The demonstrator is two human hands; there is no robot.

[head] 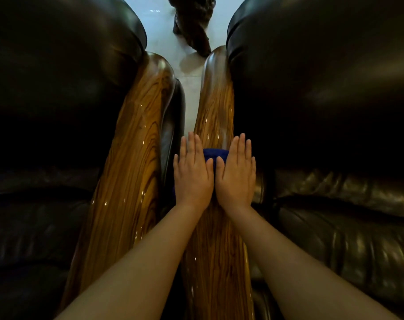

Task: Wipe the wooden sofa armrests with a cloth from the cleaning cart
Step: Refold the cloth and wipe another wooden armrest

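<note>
Two glossy wooden armrests run away from me side by side: the left armrest (132, 162) and the right armrest (216, 107). A dark blue cloth (216, 154) lies on the right armrest, mostly hidden under my palms. My left hand (193, 174) and my right hand (236, 175) lie flat next to each other on the cloth, fingers straight and pointing forward, pressing it onto the wood. Only a strip of cloth shows between the two hands and at the left wrist edge.
Dark leather sofa cushions flank the armrests, one on the left (58, 88) and one on the right (323, 88). A narrow gap of pale tiled floor (189, 72) runs between the armrests. A dark carved wooden object (194, 24) stands on the floor beyond.
</note>
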